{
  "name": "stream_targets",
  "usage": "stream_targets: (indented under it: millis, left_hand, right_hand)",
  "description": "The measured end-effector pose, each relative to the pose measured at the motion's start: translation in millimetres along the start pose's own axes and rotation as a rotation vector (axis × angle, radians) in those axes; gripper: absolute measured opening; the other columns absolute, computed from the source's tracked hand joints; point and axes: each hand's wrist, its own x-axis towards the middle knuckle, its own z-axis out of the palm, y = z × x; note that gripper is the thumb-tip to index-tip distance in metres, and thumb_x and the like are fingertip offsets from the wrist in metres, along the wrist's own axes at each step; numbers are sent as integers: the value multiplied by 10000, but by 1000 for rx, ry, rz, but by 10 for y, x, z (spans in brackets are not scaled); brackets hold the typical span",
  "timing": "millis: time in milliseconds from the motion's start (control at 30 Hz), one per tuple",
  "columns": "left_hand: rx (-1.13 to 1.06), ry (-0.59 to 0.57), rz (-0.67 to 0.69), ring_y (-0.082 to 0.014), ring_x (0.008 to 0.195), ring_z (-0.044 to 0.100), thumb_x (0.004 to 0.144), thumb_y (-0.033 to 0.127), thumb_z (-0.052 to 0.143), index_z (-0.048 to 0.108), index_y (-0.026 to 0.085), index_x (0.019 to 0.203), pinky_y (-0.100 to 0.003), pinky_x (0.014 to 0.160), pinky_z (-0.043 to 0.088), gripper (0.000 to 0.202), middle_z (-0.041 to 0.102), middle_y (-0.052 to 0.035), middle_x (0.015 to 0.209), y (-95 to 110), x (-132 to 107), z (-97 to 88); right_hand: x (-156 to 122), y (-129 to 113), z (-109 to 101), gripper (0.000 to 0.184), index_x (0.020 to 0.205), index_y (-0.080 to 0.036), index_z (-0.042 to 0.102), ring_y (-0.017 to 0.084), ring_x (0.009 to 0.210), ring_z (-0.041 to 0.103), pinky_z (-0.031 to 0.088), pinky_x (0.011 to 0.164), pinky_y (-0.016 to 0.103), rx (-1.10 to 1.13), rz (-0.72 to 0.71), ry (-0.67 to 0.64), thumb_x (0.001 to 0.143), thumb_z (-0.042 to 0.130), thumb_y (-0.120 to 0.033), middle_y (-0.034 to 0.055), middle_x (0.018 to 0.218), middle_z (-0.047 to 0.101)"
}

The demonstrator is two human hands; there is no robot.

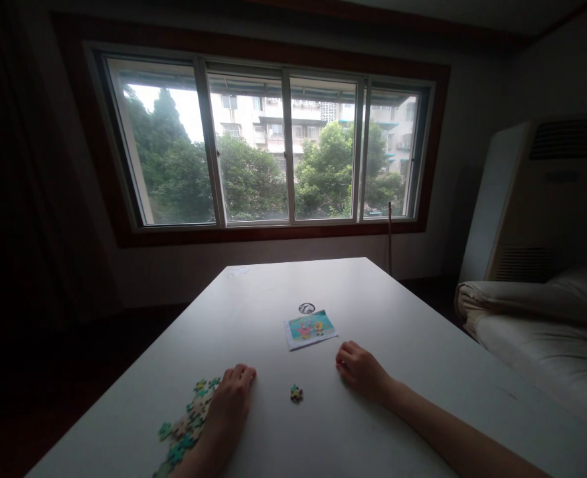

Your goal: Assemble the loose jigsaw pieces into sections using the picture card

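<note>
My left hand (234, 395) rests on the white table with its fingers curled down, beside a heap of jigsaw puzzle pieces (186, 425) in green, teal and pale tan. The forearm covers part of the heap. My right hand (360, 368) lies on the table further right, fingers bent under, and a small greenish bit shows at its lower edge. What either hand holds, if anything, is hidden. Between the hands sits a small cluster of joined puzzle pieces (296, 394). Beyond it lies a picture card (311, 330) with colourful cartoon figures on a turquoise ground.
The white table (293, 285) stretches toward a wide window. A round black-and-white mark (307, 308) sits behind the card, and a clear flat item (237, 271) lies at the far left corner. On the right stand a pale sofa (532, 332) and a tall air conditioner (527, 199).
</note>
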Motion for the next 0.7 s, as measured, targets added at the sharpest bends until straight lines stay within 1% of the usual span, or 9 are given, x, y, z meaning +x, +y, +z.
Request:
stream_targets:
  millis: [167,267,333,433,467,500,600,700]
  left_hand:
    - [-7,22,12,-195,887,566,830,21,407,636,176,870,-305,810,437,279,632,-53,902,-9,3,-26]
    - [-17,53,48,-198,881,576,831,33,429,637,181,859,-308,797,451,256,632,-49,877,-27,-5,26]
    - [-43,127,105,-189,840,591,831,40,438,632,188,862,-303,771,469,246,629,-40,841,-49,-12,99]
    - [-119,272,199,-167,753,605,848,81,434,612,198,929,-290,711,497,229,619,-29,809,-75,-25,201]
    - [-154,294,225,-156,733,606,855,89,420,604,202,951,-278,694,502,236,615,-25,807,-77,-30,216]
    - [-193,298,249,-144,717,606,862,91,402,598,206,962,-261,679,504,249,609,-21,806,-73,-36,218]
    - [-301,263,288,-120,697,611,873,86,352,595,209,934,-222,657,503,279,601,-19,809,-39,-51,166]
    - [-352,271,289,-142,739,630,874,116,369,597,211,916,-244,671,513,250,618,-36,850,-10,-52,124]
  right_hand:
    - [2,-7,-11,104,793,-175,573,175,822,521,439,743,265,-2,-1,-1,804,496,-106,46,854,577]
    - [2,-5,-10,102,794,-174,573,174,828,519,439,745,264,-3,2,-5,807,497,-107,48,861,576]
    - [0,-3,-9,103,797,-174,573,173,828,518,440,744,263,-2,4,-9,809,494,-108,47,864,575]
    - [-4,-4,-10,104,801,-174,574,172,826,517,440,748,265,-3,5,-12,813,492,-112,46,863,573]
    - [-5,-5,-12,105,799,-174,574,172,826,517,440,750,267,-4,4,-12,815,490,-113,46,862,573]
    - [-5,-8,-14,106,798,-174,574,173,827,517,441,750,269,-6,2,-9,817,489,-114,48,861,573]
    - [-5,-16,-20,110,796,-174,574,176,827,517,443,747,271,-6,-6,-4,818,488,-108,50,859,575]
    - [-6,-18,-21,105,795,-173,574,176,826,520,444,743,267,0,-2,-2,808,498,-100,48,858,576]
